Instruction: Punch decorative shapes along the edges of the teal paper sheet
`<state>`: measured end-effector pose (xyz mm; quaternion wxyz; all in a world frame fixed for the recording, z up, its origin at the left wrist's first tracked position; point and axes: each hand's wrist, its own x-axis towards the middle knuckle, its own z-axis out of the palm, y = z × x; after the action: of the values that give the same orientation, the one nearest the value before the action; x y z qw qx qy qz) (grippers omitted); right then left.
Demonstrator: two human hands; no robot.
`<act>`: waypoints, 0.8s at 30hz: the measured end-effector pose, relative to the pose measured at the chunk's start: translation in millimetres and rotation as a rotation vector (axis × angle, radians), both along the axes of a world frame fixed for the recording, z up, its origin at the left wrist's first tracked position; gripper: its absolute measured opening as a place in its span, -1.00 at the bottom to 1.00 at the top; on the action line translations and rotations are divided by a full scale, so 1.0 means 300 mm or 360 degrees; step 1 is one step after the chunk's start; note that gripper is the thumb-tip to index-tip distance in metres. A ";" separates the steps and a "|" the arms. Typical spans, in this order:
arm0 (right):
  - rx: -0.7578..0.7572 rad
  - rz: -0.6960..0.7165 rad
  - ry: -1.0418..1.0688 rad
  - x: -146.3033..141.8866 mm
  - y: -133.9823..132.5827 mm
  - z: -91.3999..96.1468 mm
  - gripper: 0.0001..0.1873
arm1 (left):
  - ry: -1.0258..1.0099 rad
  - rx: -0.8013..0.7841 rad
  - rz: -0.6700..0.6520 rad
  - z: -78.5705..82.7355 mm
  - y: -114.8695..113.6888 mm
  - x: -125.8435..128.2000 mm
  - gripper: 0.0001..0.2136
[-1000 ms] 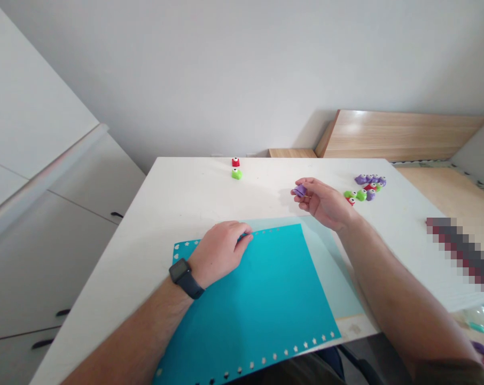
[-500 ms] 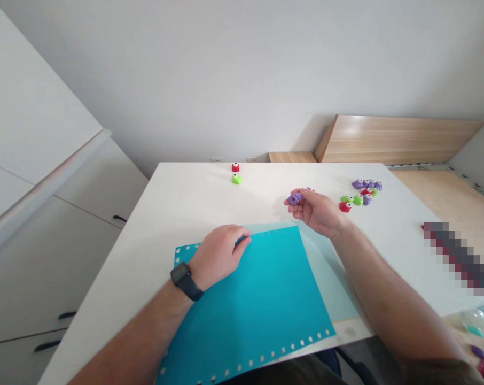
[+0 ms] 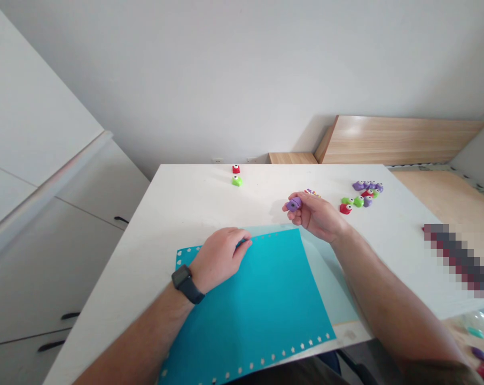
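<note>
My left hand [image 3: 220,256], a dark watch on its wrist, lies with fingers curled on the far edge of a teal paper sheet [image 3: 258,305]. The sheet has rows of small punched shapes along its far and near edges and lies on a white table [image 3: 186,208]. My right hand [image 3: 316,216] hovers just beyond the sheet's far right corner, pinching a small purple paper punch [image 3: 294,203] between thumb and fingers. A paler blue sheet [image 3: 330,283] lies under the teal one.
A cluster of purple, green and red punches [image 3: 360,195] sits at the far right of the table. A red punch [image 3: 236,169] and a green punch [image 3: 236,181] stand near the far edge. White cabinets [image 3: 45,214] stand to the left, and a wooden bed frame [image 3: 398,139] is behind.
My right hand has carried the purple punch left and nearer, toward the teal sheet's far edge. My left hand has stayed on the sheet.
</note>
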<state>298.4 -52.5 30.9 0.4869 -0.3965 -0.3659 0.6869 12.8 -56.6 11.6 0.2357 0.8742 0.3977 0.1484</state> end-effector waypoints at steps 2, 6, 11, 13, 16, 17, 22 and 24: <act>0.0010 0.0022 0.0012 -0.002 -0.004 0.002 -0.75 | 0.0002 0.0002 0.0002 -0.003 0.001 0.000 -0.77; 0.0003 0.0045 0.0012 -0.004 -0.011 0.007 -0.78 | 0.0006 0.0016 0.0003 -0.009 0.003 0.000 -0.76; 0.0019 0.0078 0.0019 -0.005 -0.014 0.009 -0.77 | 0.0004 0.0029 -0.0002 -0.011 0.002 0.000 -0.77; 0.0024 0.0083 0.0005 -0.006 -0.014 0.007 -0.75 | 0.0007 0.0034 -0.0005 -0.011 0.001 0.000 -0.77; 0.0047 0.0084 -0.0034 -0.004 -0.016 0.006 -0.71 | 0.0010 0.0038 -0.0002 -0.010 0.000 0.001 -0.77; 0.0064 0.0088 -0.0047 -0.003 -0.018 0.007 -0.68 | 0.0010 0.0038 0.0000 -0.009 0.000 0.000 -0.77; 0.0129 0.0170 -0.0303 0.006 -0.024 0.003 -0.52 | -0.0002 0.0049 -0.0001 -0.010 0.003 0.000 -0.78; 0.0196 0.0216 -0.0503 0.010 -0.024 -0.003 -0.52 | -0.0007 0.0058 -0.0004 -0.011 0.004 0.000 -0.78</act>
<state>301.4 -59.6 29.9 0.3991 -0.4435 -0.5051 0.6237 12.8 -55.4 8.3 0.2209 0.8785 0.3933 0.1574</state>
